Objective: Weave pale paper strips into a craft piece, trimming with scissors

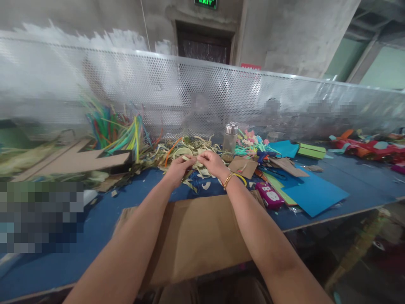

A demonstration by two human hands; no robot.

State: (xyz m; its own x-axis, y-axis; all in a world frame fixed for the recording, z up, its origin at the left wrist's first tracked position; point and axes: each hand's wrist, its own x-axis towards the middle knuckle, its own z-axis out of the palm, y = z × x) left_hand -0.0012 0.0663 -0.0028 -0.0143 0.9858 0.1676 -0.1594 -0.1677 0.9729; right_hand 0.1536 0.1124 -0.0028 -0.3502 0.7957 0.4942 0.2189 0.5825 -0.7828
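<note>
The left hand (pixel 181 168) and right hand (pixel 212 164) nearly meet, their fingertips pinched, seemingly on a pale strip (pixel 186 158), though blur and its small size leave the exact hold uncertain. The strip lies between the two pinches, just above a tangled pile of pale strips (pixel 183 151). Work on this piece looks barely begun: no finished shape shows between the fingers, and plenty of loose strips below and beyond them seem unused. A glass bottle (pixel 230 142) stands right of the grip, ready-made-looking pastel flowers (pixel 249 137) lie past it, and a cardboard sheet (pixel 199 236) sits nearer the body.
</note>
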